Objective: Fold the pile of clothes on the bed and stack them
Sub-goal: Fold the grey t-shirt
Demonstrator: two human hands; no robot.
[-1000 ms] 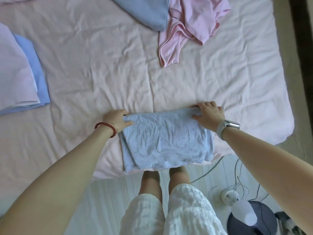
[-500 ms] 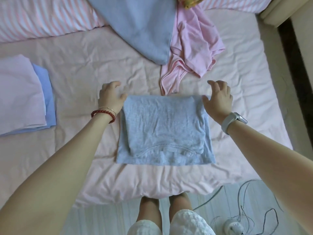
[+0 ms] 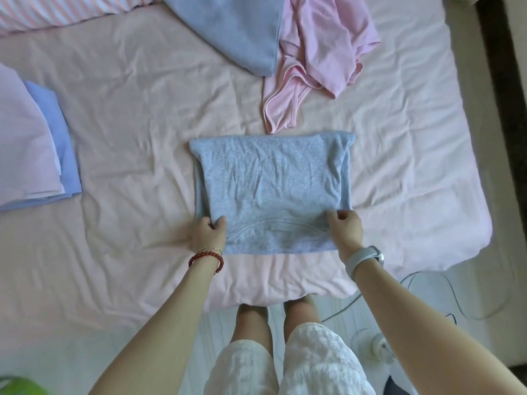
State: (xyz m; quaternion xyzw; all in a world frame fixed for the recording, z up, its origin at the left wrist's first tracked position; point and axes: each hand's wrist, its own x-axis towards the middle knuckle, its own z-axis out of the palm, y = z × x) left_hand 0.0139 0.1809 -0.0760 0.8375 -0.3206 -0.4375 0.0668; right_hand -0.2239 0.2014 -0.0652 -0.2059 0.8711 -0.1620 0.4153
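Note:
A folded light-blue shirt (image 3: 271, 189) lies flat on the pink bed sheet (image 3: 137, 115) near the bed's front edge. My left hand (image 3: 208, 233) pinches its near left side and my right hand (image 3: 346, 229) pinches its near right side. A stack of folded clothes (image 3: 31, 155), pale pink over blue, sits at the left edge. At the far side lie an unfolded blue-grey garment (image 3: 236, 32) and a crumpled pink garment (image 3: 313, 52).
A striped pillow (image 3: 57, 10) lies at the top left. Below the bed's front edge are my legs in white shorts (image 3: 285, 363), grey cables (image 3: 427, 295) and a white device (image 3: 373, 346) on the floor. A green object (image 3: 17, 387) shows at the bottom left.
Both hands moved from the far corners of the light-blue shirt to its near side and took hold there. The shirt lies flat, folded once more.

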